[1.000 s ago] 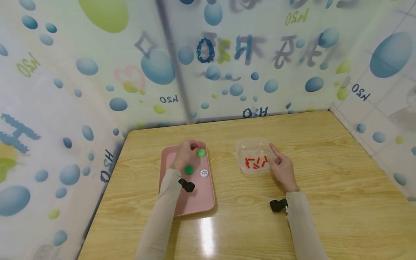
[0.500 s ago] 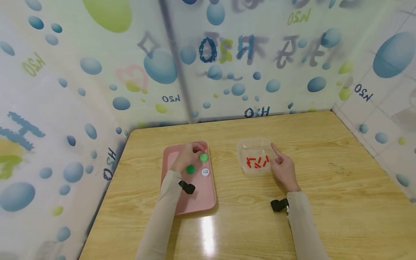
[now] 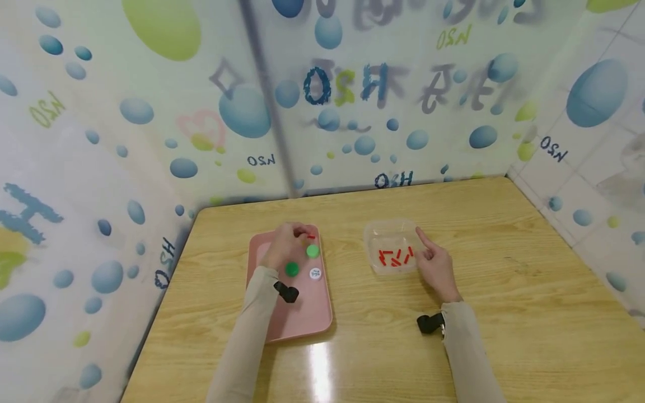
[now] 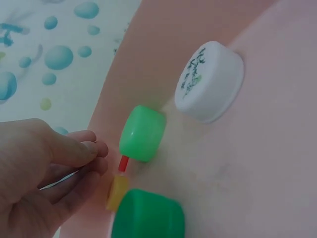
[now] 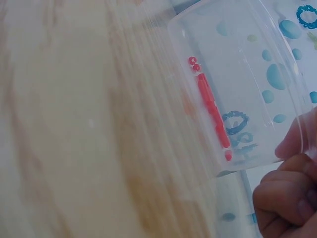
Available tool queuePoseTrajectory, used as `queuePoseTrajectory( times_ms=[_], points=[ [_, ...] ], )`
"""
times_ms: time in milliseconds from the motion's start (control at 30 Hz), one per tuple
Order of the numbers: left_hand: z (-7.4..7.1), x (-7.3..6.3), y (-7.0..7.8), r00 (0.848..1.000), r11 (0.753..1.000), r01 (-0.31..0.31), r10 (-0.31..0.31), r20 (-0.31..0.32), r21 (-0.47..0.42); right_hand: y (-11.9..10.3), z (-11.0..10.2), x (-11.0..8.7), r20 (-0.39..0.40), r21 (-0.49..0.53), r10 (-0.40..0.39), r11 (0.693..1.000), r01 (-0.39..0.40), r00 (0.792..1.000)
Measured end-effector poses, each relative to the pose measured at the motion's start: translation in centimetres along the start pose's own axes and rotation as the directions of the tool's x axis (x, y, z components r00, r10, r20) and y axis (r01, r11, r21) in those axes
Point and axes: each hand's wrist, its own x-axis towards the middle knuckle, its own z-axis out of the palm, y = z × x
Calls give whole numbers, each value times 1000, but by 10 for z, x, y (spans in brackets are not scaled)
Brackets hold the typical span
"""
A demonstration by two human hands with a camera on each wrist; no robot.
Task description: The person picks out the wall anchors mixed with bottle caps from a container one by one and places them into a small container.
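My left hand (image 3: 287,245) is over the far end of the pink tray (image 3: 307,322), thumb and fingertips drawn together with nothing visible between them. Close to those fingertips lies a short red tube piece (image 4: 123,163), between a light green bottle cap (image 4: 142,133) and a small yellow piece (image 4: 118,192). A dark green bottle cap (image 3: 292,269) and a white printed bottle cap (image 3: 315,273) also sit in the tray. My right hand (image 3: 435,271) grips the near right rim of a clear plastic container (image 3: 390,225), index finger pointing along its side. Several red tube pieces (image 5: 213,106) lie inside.
Both the tray and the container stand on a wooden table (image 3: 373,341). Behind and to the left hangs a pale curtain-like wall (image 3: 342,151) with blue and green dots. Black wrist cameras (image 3: 287,292) are strapped to both forearms.
A red tube piece at my left fingertips now shows lying level beside them, behind the light green cap. My right hand and the container keep their places; the head view has tilted slightly.
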Motion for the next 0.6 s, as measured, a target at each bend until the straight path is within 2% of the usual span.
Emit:
queuePoseTrajectory(
  times_ms=[133, 267, 333, 600],
  points=[
    [1, 2, 0, 1000, 1000, -9, 9, 1, 12, 0, 0, 0, -2, 1, 1, 1000, -1, 1000],
    [3, 2, -6, 1000, 999, 5, -5, 5, 32, 0, 0, -1, 7, 0, 13, 1000, -13, 1000],
    [5, 2, -10, 1000, 999, -10, 10, 6, 44, 0, 1, -2, 12, 2, 22, 1000, -22, 1000],
    [10, 11, -11, 998, 984, -60, 61, -2, 167, -2, 0, 1, 13, 17, 33, 999, -33, 999]
  ],
)
